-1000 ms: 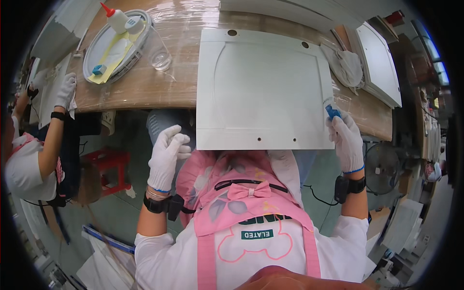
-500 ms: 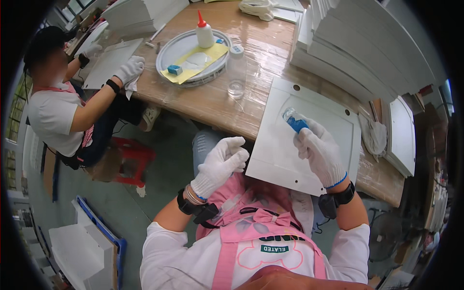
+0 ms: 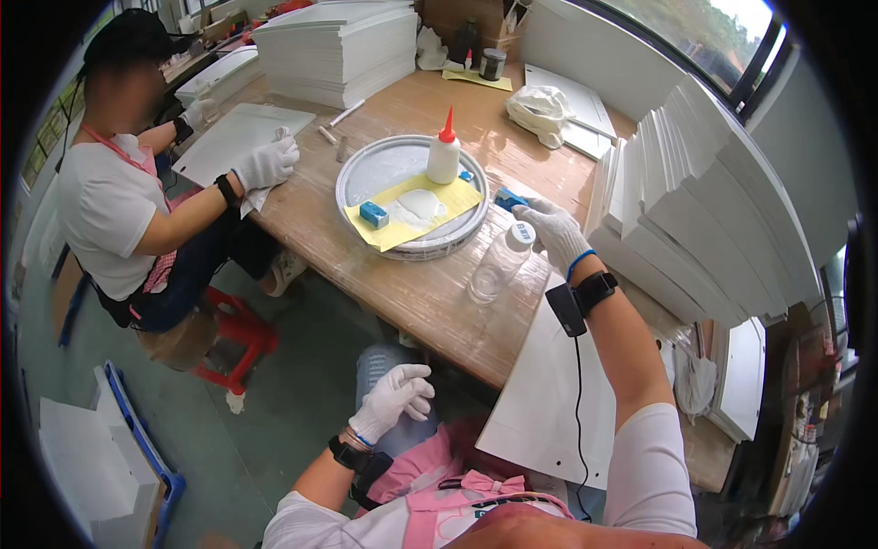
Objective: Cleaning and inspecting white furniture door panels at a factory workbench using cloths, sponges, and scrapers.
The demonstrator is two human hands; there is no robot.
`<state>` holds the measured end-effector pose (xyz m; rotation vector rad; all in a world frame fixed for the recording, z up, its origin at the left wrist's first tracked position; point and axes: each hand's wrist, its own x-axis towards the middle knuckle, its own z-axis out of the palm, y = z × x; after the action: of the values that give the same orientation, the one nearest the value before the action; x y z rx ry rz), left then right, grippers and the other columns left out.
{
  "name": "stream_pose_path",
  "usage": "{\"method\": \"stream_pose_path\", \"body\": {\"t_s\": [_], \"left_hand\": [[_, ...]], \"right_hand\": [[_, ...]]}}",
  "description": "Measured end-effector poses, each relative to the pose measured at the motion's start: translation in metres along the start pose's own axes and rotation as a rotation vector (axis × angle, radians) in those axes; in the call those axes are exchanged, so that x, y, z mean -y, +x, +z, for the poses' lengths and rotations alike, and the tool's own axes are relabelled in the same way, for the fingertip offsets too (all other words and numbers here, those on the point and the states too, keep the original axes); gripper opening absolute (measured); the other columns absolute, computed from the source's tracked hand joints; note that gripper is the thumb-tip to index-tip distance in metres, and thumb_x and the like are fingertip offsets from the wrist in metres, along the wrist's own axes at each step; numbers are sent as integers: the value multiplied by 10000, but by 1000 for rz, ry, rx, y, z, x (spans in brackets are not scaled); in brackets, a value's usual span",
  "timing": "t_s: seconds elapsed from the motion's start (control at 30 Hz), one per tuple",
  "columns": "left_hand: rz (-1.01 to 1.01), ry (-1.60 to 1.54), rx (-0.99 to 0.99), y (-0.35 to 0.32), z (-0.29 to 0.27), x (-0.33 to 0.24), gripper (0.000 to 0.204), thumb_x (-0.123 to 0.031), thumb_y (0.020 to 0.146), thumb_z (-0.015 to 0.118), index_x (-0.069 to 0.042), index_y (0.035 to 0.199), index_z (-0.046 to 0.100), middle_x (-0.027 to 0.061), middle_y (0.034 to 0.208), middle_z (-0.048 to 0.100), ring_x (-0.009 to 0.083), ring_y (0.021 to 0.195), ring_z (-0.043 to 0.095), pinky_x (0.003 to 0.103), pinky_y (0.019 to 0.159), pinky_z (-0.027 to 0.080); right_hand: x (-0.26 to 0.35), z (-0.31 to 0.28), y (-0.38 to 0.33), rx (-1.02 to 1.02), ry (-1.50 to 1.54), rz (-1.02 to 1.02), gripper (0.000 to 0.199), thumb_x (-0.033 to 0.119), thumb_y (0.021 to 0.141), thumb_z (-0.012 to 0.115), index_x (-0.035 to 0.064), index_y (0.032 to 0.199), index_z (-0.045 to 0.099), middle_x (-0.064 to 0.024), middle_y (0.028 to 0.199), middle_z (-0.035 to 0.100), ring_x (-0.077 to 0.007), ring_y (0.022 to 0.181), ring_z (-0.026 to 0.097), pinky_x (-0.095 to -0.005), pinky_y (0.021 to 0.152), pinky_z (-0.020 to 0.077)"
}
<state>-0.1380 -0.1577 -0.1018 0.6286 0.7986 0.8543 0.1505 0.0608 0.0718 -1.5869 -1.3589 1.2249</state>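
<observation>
My right hand (image 3: 554,231), in a white knit glove, reaches over the table just right of a round grey lid (image 3: 342,188). Its fingers close on a small blue block (image 3: 508,199) with a pale end. Below that hand stands a clear bottle (image 3: 499,267) with a white cap and some liquid inside. A white panel (image 3: 544,393) lies at the table's front edge, partly under my right arm. My left hand (image 3: 395,403), gloved too, hovers above my lap, empty, its fingers loosely bent and apart. On the lid are a yellow sheet (image 3: 382,240) with white paste (image 3: 422,203) and another blue block (image 3: 373,215).
A white squeeze bottle (image 3: 444,157) with a red tip stands on the lid. Tall stacks of white panels rise at the right (image 3: 704,192) and far left (image 3: 343,55). At the left, a gloved co-worker (image 3: 137,201) handles another panel (image 3: 242,137). White cloth (image 3: 540,112) lies farther back.
My right hand has moved away from the panel, forward and left to beside the round lid, still holding the blue block. The view has shifted, showing more of the table's far side.
</observation>
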Motion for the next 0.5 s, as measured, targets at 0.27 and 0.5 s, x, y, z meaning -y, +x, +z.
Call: {"method": "stream_pose_path", "body": {"t_s": [0.27,0.5], "left_hand": [[-26,-239,84,2,-18,-1,298,-218,994,578,-60,1243,533,89,883,699,162,650,681,316,559,599],[-21,-269,106,5,-17,0,294,-225,995,578,-62,1237,539,95,885,700,167,657,686,317,560,601]], "right_hand": [[-10,44,61,-11,-441,-138,540,265,834,717,88,1331,598,-111,1016,693,-177,920,640,-285,814,498],[-22,29,59,48,-431,-84,570,287,870,700,90,1381,543,-96,984,686,-158,779,640,-295,741,515]]}}
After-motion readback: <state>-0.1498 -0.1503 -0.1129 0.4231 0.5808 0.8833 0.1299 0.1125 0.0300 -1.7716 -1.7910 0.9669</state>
